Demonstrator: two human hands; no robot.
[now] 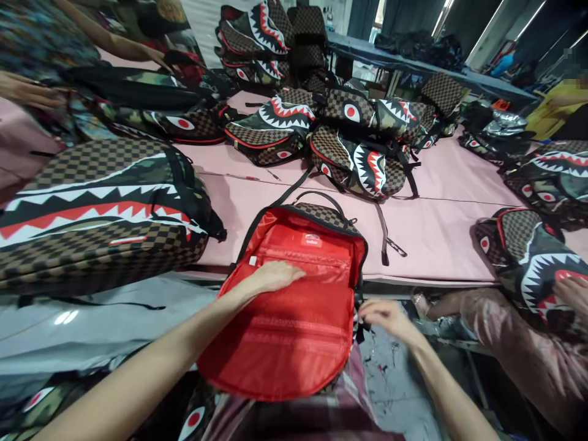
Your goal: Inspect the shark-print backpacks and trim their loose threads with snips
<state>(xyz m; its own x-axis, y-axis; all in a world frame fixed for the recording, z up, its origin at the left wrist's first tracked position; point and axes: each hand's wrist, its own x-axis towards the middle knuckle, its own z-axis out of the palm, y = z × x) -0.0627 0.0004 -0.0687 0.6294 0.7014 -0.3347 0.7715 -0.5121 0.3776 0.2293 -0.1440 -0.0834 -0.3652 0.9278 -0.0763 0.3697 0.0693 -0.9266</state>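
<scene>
An open backpack (298,306) with a bright red lining lies in front of me, its flap folded down toward my lap. Brown checks show on its outside near the top handle (324,199). My left hand (278,275) rests flat on the red lining, fingers stretched out to the right. At the bag's right edge is my right hand (386,315), its fingers bent and drawn together by the black side trim. What they pinch there, if anything, is too small to make out.
Checked shark-mouth backpacks (271,125) are piled across the pink table (441,245). A large one (101,214) lies close on my left. Another person's hand (572,294) touches a backpack (528,257) at right. A person's arm (114,43) reaches in at the upper left.
</scene>
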